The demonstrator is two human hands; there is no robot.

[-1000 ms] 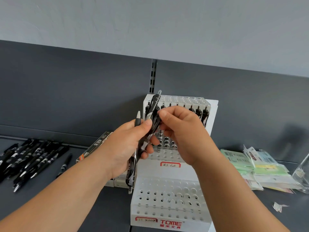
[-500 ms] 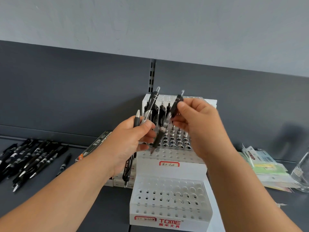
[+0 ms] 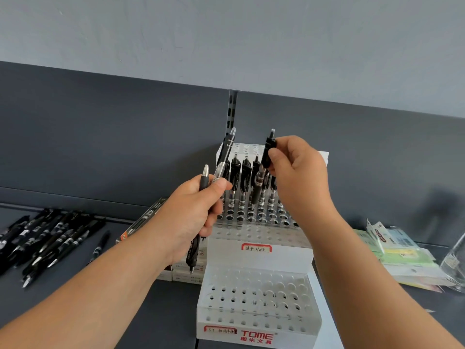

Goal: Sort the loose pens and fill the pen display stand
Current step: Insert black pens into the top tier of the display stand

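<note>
Swung nearly upright since the earlier frame, one black pen (image 3: pixel 266 149), pinched at its clip end by the right hand (image 3: pixel 299 177), dips among standing pens (image 3: pixel 245 177) in the pen display stand (image 3: pixel 261 260). Left hand (image 3: pixel 191 212) grips two pens (image 3: pixel 224 157); loose pens (image 3: pixel 50 235) lie far left.

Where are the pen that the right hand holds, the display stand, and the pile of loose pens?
held pen (image 3: pixel 260 178): head view, on its barrel.
display stand (image 3: pixel 284 259): head view, on its white middle wall.
loose pens (image 3: pixel 50 238): head view, on the pile's middle.
</note>
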